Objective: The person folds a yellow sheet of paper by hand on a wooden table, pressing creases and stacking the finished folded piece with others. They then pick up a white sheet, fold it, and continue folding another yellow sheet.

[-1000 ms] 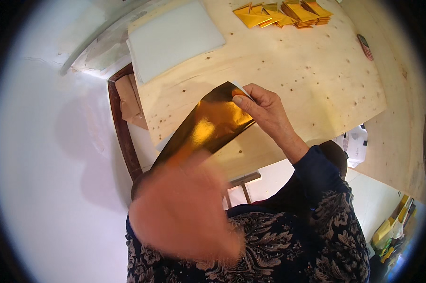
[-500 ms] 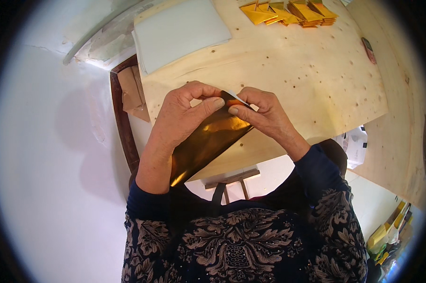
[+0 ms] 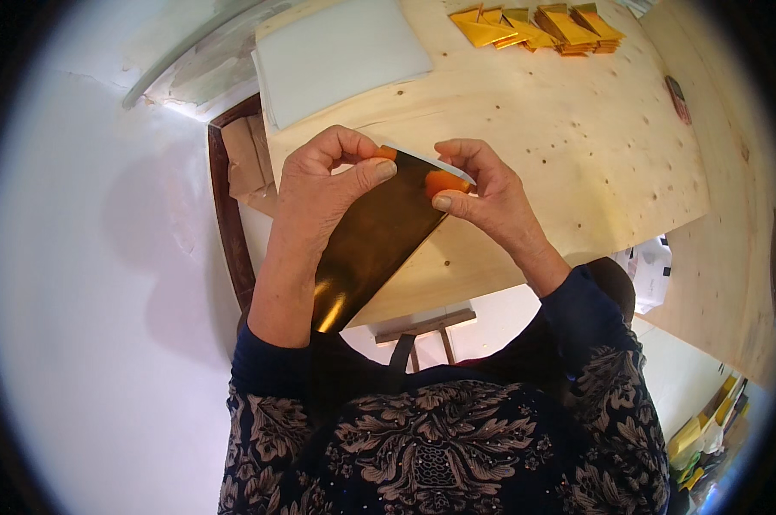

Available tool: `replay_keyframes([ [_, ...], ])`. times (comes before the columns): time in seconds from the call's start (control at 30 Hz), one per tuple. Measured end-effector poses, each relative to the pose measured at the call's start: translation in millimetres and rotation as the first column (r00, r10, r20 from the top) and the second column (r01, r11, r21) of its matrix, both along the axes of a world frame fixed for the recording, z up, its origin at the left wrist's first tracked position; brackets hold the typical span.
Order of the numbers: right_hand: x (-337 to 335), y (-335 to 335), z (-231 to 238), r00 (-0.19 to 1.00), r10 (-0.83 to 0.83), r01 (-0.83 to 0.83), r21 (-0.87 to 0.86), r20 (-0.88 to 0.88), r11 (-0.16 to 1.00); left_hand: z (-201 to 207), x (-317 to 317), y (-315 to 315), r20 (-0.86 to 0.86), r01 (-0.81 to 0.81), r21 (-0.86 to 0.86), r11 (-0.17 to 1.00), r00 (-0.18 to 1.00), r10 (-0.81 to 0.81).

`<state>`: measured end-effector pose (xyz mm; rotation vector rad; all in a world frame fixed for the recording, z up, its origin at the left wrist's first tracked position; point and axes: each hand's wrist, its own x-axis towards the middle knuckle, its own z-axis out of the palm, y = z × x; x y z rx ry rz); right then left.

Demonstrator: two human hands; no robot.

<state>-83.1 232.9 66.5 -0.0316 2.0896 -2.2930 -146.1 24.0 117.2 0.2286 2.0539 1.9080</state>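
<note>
Looking down through the head camera, I see both hands pinching the far edge of a long, glossy gold-and-dark foil sheet [image 3: 372,245] just above the near edge of the pale, speckled plywood worktop [image 3: 577,137]. The left hand [image 3: 323,184] is closed on the sheet's upper left corner, thumb on top and fingers curled behind. The right hand [image 3: 482,184] is closed on the upper right corner, thumb and forefinger pressing a thin strip where the white underside shows, as if a fold sits there. The sheet slopes down from the hands toward my body, its lower end hanging free past the worktop's edge, in front of the dark patterned garment [image 3: 439,446].

Further along the worktop lies a flat stack of white sheets [image 3: 340,51], well apart from the hands, and at the far edge a heap of folded gold paper pieces [image 3: 534,26]. To the left, below the worktop, a dark brown wooden frame [image 3: 225,223] holds some brown cardboard [image 3: 246,159].

As for risk, I judge the foil is slick and held only at two corners, so uneven pull between the hands could skew the folded strip or crease the sheet crookedly. The free lower end could catch on the worktop's edge or the garment and drag the sheet out of line. A loosened pinch on either side would let it slip toward the floor.
</note>
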Motion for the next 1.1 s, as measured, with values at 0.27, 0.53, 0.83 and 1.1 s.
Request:
replay_keyframes([
  [0.27, 60.7, -4.0, 57.5, 0.994, -0.037, 0.047, -0.098, 0.102, 0.994, 47.2, 54.2, 7.5, -0.035, -0.039, 0.175, 0.984, 0.998, 0.046],
  [0.53, 204.2, -16.3, 115.5, 0.965, -0.257, 0.235, -0.275, -0.045, 0.932, 106.5, 175.2, 9.3, -0.192, 0.103, 0.304, 0.947, 0.980, -0.045],
  [0.83, 293.2, -19.0, 144.6, 0.896, -0.316, 0.260, -0.210, -0.312, 0.943, 123.9, 259.8, 9.4, -0.259, 0.151, 0.463, 0.873, 0.965, -0.029],
  [1.1, 319.7, -11.6, 153.8, 0.843, -0.381, 0.344, -0.164, -0.380, 0.924, 138.4, 284.6, 15.9, -0.352, 0.248, 0.464, 0.851, 0.932, -0.080],
])
